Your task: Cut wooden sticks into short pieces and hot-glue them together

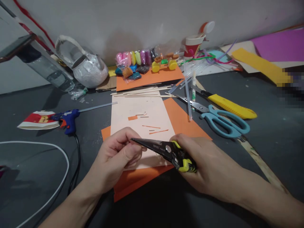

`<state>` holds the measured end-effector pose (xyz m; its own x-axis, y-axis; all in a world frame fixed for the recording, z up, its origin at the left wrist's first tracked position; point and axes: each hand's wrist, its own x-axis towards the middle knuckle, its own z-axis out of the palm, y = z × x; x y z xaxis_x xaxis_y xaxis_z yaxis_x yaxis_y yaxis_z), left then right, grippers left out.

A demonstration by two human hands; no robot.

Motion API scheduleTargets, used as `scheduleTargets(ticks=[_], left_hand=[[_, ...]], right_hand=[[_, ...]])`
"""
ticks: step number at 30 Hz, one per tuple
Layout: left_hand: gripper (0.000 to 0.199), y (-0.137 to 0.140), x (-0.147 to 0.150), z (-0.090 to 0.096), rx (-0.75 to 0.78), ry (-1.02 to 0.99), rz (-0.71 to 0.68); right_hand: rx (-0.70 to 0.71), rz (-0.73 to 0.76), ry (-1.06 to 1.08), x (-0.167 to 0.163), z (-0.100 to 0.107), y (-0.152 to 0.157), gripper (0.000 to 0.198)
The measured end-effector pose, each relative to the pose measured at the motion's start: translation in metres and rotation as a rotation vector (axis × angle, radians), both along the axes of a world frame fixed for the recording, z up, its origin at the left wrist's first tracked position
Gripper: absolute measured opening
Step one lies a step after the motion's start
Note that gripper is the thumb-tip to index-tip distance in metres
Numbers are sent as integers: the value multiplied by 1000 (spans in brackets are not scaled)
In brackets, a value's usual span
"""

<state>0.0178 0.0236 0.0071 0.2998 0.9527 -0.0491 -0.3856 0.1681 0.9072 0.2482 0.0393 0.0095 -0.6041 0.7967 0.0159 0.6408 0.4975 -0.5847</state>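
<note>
My right hand (206, 164) is closed around the black and yellow-green handles of a pair of snips (163, 149). Their dark blades point left and reach across the fingertips of my left hand (121, 152). The left fingers are pinched together; what they hold, if anything, is hidden behind the blades and fingers. Below both hands lies a pale sheet (137, 107) with thin orange strips (158, 131), short stick pieces and a small orange scrap (132, 118) on it. Orange paper (182, 120) sticks out from under the sheet.
On the left are a blue glue gun (70, 120), a metal kettle (89, 71) and a white cable (67, 161). Thin wooden sticks (142, 91) and bagged coloured clay (135, 58) lie behind. Blue-handled scissors (225, 125) and a yellow cutter (231, 106) lie to the right.
</note>
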Motion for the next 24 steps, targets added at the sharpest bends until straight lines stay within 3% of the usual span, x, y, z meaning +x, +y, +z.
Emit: scheduleTargets(ticks=[7, 13, 18, 24], left_hand=[[10, 0, 1, 2, 29, 40, 77], [8, 1, -2, -2, 66, 116, 122], [7, 3, -3, -2, 130, 139, 111], [10, 1, -2, 1, 102, 146, 133]], right_hand=[[-116, -21, 160, -2, 1, 6, 27], [-76, 3, 38, -4, 3, 3, 20], [-66, 27, 46, -5, 5, 3, 19], [-61, 17, 46, -4, 7, 1, 14]])
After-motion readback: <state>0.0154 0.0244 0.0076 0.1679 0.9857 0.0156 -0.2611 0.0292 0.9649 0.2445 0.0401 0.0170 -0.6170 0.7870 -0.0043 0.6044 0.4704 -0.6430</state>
